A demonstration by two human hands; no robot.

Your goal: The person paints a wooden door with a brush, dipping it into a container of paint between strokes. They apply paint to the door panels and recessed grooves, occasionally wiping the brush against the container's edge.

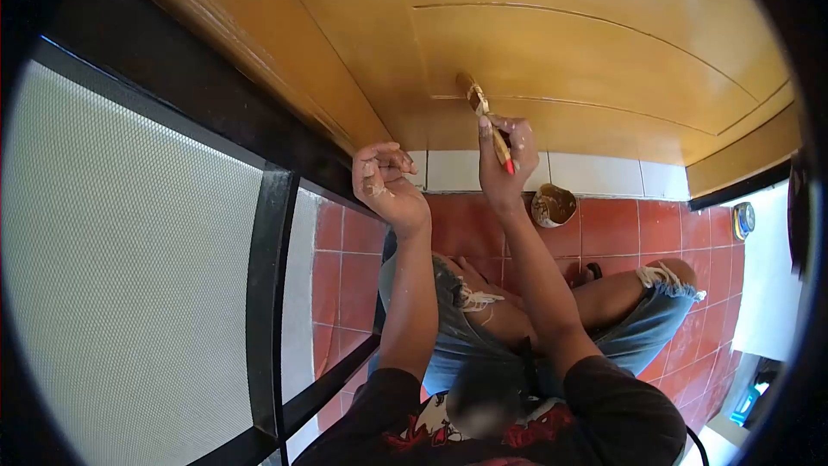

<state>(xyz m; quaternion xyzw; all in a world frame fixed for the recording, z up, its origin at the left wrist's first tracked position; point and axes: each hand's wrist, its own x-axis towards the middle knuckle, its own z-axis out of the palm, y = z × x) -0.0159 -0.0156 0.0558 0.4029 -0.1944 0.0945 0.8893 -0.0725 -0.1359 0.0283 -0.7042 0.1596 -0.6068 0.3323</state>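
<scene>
My right hand grips a paintbrush with a wooden handle and a red end. Its bristle end meets or nearly touches the glossy yellow-brown door panel, close to a grooved line. Paint flecks mark the fingers of both hands. Raised near the door's left edge, my left hand has its fingers loosely curled, with nothing visible in them. Below and right of my right hand, a small pale pot with brown paint inside stands on the floor.
A black frame with mesh panelling stands close on the left. White tiles run along the door's foot, beside the red tiled floor. A round tin or roll lies at the far right. My bent legs are below my arms.
</scene>
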